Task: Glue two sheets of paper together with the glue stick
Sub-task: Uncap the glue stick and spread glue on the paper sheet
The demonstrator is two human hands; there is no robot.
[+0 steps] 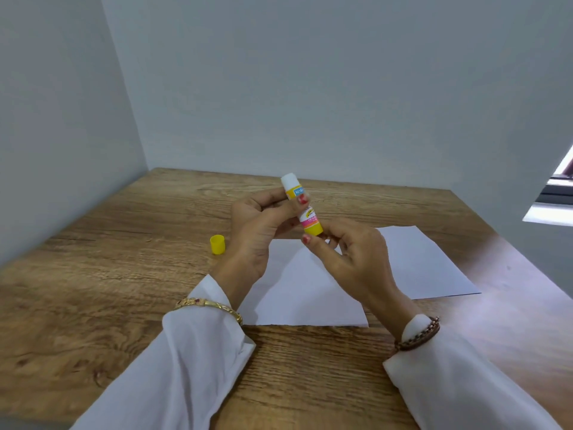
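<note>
An uncapped glue stick [308, 217] with a yellow, white and pink label is held tilted above the table, its white tip pointing up and away. My left hand [257, 231] grips its upper body. My right hand [350, 252] pinches its yellow base with thumb and fingers. Its yellow cap [217, 244] stands on the wood to the left of my left hand. Two white sheets lie flat under my hands: the near sheet [304, 293] in the middle and the far sheet [424, 262] to the right, partly overlapped by it.
The wooden table [93, 305] sits in a corner, with grey walls close at the left and back. A window edge [555, 197] shows at the far right. White sleeves and bracelets cover both wrists.
</note>
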